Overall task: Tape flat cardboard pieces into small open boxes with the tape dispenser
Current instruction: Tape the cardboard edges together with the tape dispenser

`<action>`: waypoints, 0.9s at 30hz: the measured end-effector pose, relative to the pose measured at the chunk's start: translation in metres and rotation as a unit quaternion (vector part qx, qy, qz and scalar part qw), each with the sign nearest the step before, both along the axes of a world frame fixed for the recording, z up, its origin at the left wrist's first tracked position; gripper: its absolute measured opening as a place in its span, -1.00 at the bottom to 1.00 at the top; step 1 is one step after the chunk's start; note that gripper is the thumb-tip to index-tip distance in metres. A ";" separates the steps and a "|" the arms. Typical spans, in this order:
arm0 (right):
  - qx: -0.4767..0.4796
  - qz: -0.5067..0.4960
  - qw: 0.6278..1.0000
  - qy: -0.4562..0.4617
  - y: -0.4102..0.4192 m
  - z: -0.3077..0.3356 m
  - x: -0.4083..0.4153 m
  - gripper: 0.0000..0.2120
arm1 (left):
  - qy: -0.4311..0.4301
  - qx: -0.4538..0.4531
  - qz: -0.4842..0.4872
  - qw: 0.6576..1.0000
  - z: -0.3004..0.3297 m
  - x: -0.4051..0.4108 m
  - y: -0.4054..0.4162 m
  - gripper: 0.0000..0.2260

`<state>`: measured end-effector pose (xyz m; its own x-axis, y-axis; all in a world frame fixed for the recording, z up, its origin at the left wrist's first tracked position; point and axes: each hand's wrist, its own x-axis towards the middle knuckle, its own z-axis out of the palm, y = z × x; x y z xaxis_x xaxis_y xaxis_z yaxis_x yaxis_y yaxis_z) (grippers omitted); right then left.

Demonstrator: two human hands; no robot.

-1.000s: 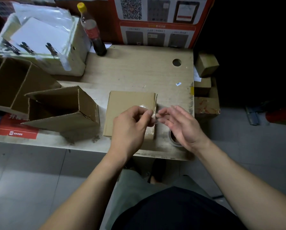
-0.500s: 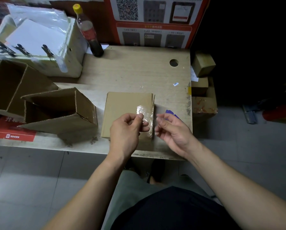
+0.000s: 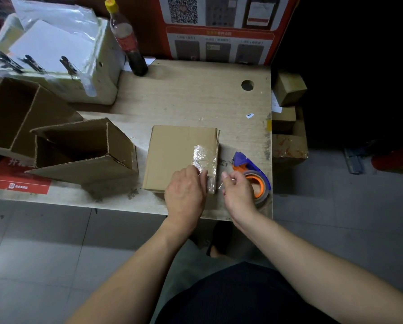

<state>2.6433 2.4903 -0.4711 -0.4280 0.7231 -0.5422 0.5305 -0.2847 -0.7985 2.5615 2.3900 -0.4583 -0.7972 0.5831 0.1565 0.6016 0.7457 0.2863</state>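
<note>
Head view: a worn wooden table (image 3: 196, 101) with a round cable hole stands on grey floor tiles (image 3: 43, 253), against a red poster at its far edge and darkness off its right side. The flat cardboard piece (image 3: 172, 155) lies at the table's near edge, clear tape (image 3: 204, 155) along its right side, open cardboard boxes (image 3: 79, 150) left of it. The left hand (image 3: 185, 190) presses curled fingers on the tape, while the right hand (image 3: 239, 190) pinches the tape's end just beside the tape dispenser (image 3: 250, 174).

Plain brown cardboard box (image 3: 172, 157) with glossy clear tape (image 3: 204, 157); blue-and-orange tape dispenser (image 3: 250, 170); pale wood-grain counter (image 3: 196, 99); yellow-capped, red-labelled dark bottle (image 3: 128, 40).
</note>
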 end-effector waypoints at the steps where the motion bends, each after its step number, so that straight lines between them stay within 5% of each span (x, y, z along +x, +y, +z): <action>1: 0.018 0.008 1.000 -0.010 -0.002 -0.003 0.000 -0.80 | 0.000 -0.002 0.003 1.000 -0.002 -0.001 -0.001 -0.71; 10: 0.105 0.057 0.993 -0.019 -0.018 -0.018 -0.002 -0.80 | 0.023 -0.058 -0.006 0.998 -0.020 -0.015 -0.014 -0.62; 17: -0.106 0.046 0.989 -0.093 -0.010 -0.026 -0.009 -0.84 | 0.035 -0.055 -0.022 0.998 -0.018 -0.021 -0.016 -0.84; 21: 0.113 0.141 0.981 -0.072 -0.001 -0.005 0.004 -0.67 | 0.015 -0.048 -0.004 0.999 -0.017 -0.020 -0.014 -0.74; 24: 0.154 0.252 0.952 -0.078 -0.005 0.003 0.003 -0.59 | 0.006 -0.071 0.010 0.997 -0.015 -0.017 -0.010 -0.56; 27: 0.166 0.305 0.933 -0.098 0.002 -0.001 0.002 -0.58 | 0.011 -0.054 0.010 0.998 -0.016 -0.021 -0.008 -0.71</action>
